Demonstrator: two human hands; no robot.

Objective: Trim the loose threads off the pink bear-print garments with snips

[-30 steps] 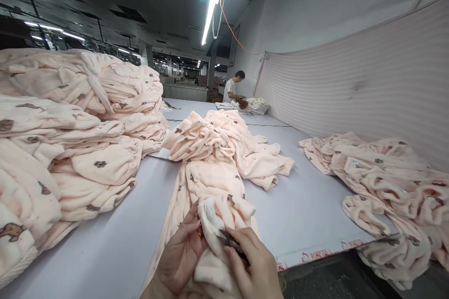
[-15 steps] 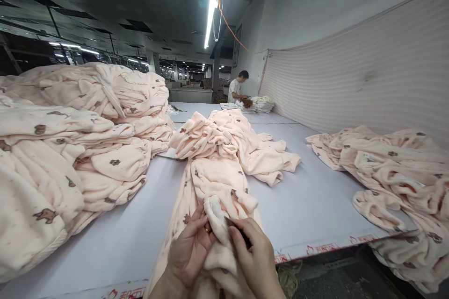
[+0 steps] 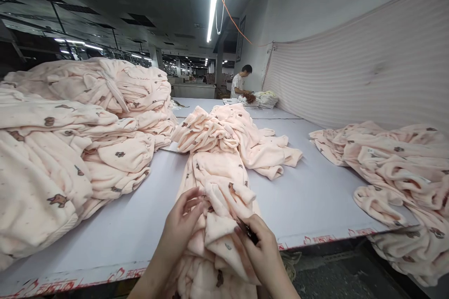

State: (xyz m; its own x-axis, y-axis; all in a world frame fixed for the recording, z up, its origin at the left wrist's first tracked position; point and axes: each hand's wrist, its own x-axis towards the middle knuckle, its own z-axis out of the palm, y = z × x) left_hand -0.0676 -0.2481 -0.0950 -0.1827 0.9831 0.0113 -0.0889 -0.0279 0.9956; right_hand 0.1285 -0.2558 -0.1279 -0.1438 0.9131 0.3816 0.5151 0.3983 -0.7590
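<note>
My left hand has turned over: half a second ago its palm was up beneath a pale folded strip, and now its fingers are curled with the tips against the cloth, while the fold has dropped loose below them. Whether they pinch a thin strand there I can't tell; it is too small from here. My right hand is wrapped firmly round a small dark tool, its tip up against the fleece. So I'd judge one spot on the cloth has been let go and I'm between spots, with the tool kept ready in my grip.

Counting outward, I have two hands, one tool and one pink fleece garment lying lengthwise on the table in front of me, right under my fingers. I can't count its layers. Just beyond lies one bunched bundle of the same fleece. To my left stands one tall heap; to my right, one lower pile hangs over the table edge. Farther off, there is one co-worker with head bent, beside one stack of folded cloth.
</note>
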